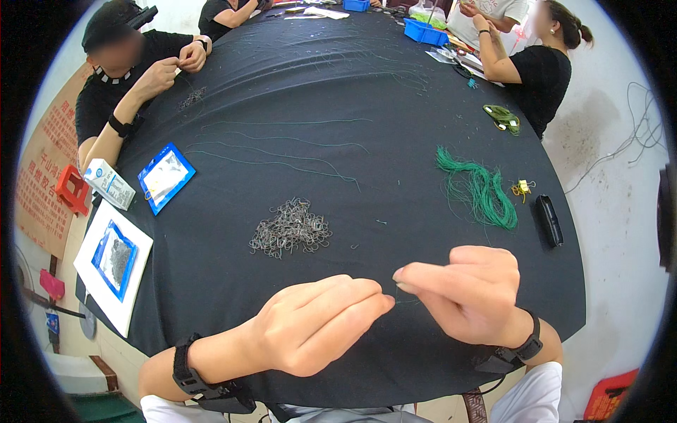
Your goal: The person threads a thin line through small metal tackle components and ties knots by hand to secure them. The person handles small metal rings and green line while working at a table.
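Note:
My left hand [326, 321] and my right hand [469, 295] are raised over the near part of the black cloth, fingertips close together but apart. Both are closed in a pinch. A faint, thin green thread [407, 302] shows in the gap, at the right fingertips. Whatever sits inside my left pinch is hidden by the fingers. Beyond my left hand lies a pile of small metal fish hooks [290, 229]. A bundle of green threads [483, 189] rests past my right hand, and a few single threads [282, 137] are stretched out farther off.
On the left are a white board [139, 282] with a blue-edged packet [115, 261], another packet [166, 178] and a small carton [109, 185]. A black case [549, 221], yellow clip [522, 187] and olive cord coil [502, 120] lie right. Other people sit around the table [352, 92].

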Available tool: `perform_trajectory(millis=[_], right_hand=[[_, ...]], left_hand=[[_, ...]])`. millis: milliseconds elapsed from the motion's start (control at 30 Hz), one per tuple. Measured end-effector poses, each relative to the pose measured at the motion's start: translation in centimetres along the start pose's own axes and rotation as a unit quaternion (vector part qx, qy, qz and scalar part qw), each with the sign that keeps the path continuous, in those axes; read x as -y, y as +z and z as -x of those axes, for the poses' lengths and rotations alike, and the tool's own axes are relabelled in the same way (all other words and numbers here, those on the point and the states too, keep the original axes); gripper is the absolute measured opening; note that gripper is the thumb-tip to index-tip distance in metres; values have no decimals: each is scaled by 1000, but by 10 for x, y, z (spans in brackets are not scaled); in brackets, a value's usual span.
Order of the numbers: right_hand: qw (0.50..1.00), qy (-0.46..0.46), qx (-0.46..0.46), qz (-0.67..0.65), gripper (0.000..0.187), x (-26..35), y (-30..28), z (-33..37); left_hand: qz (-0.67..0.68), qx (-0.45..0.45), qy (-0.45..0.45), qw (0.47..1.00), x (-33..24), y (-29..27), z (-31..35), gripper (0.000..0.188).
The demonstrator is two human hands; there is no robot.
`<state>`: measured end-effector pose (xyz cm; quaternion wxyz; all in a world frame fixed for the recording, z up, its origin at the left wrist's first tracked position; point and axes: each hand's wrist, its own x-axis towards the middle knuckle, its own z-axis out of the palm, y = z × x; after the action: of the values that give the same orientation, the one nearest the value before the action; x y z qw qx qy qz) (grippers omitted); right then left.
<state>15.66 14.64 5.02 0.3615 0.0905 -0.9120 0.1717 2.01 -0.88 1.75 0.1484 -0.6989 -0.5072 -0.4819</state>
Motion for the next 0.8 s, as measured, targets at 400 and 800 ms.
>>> perform_trajectory(millis=[400, 800], right_hand=[[934, 178, 80, -299, 15, -1, 18, 7], [998, -35, 42, 1, 19, 15, 9, 7]], left_hand=[[2, -24, 5, 1000, -3, -5, 1, 23], [-50, -27, 9, 998, 3, -2, 1, 21]])
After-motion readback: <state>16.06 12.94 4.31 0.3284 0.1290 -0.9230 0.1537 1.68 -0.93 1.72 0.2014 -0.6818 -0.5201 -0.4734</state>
